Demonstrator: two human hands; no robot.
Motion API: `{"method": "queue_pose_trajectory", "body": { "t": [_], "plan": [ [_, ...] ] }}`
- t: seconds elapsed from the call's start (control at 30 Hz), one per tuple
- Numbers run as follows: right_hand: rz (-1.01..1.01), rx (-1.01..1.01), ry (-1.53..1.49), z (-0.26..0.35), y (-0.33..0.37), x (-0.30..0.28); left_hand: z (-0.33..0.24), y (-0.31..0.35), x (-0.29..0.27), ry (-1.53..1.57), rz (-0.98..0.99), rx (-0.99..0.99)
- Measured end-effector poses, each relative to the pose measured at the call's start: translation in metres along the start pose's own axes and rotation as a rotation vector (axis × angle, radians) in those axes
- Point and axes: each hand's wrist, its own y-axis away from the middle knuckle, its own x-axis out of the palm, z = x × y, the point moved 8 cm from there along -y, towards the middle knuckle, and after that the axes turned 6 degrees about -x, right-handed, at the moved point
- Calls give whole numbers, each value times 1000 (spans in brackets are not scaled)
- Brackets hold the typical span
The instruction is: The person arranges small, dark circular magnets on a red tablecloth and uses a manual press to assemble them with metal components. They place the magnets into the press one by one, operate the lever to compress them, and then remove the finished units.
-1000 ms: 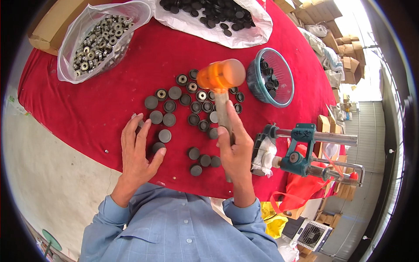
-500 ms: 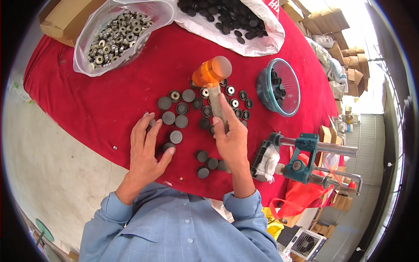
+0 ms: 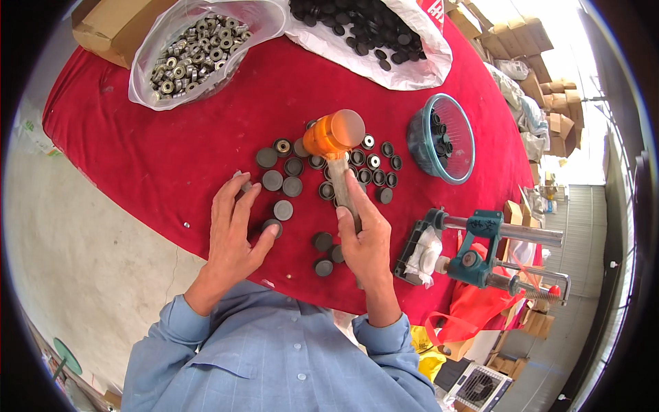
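A red cloth (image 3: 130, 151) covers the table, and over it the right hand (image 3: 367, 240) grips an orange-headed mallet with a greyish handle (image 3: 335, 134), its head above round dark-grey caps (image 3: 283, 209). Left of the mallet, the left hand (image 3: 235, 233) lies with fingers parted, thumb at one cap; farther out, beyond the mallet to the left, is a translucent plastic bag (image 3: 142, 77) of silvery ring-shaped bearings (image 3: 195, 58).

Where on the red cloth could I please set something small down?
Bare red cloth lies between the bearing bag and the left hand; another patch, between the white sack and the hammer in the right hand. It is crowded around the hammer, where dark caps cluster.
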Motion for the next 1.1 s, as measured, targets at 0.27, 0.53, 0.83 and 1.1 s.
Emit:
{"method": "queue_pose_trajectory", "body": {
  "t": [0.27,0.53,0.83,1.1],
  "plan": [
    [6,-187,26,38,-5,7,2,2,-1,16,-24,15],
    [124,-170,159,33,-10,30,1,2,-1,39,-30,-4],
    [-46,-265,-51,48,-9,8,4,3,-4,44,-63,-3],
    [71,-200,65,41,-5,30,5,5,-7,84,-110,-3]
  ]
}}
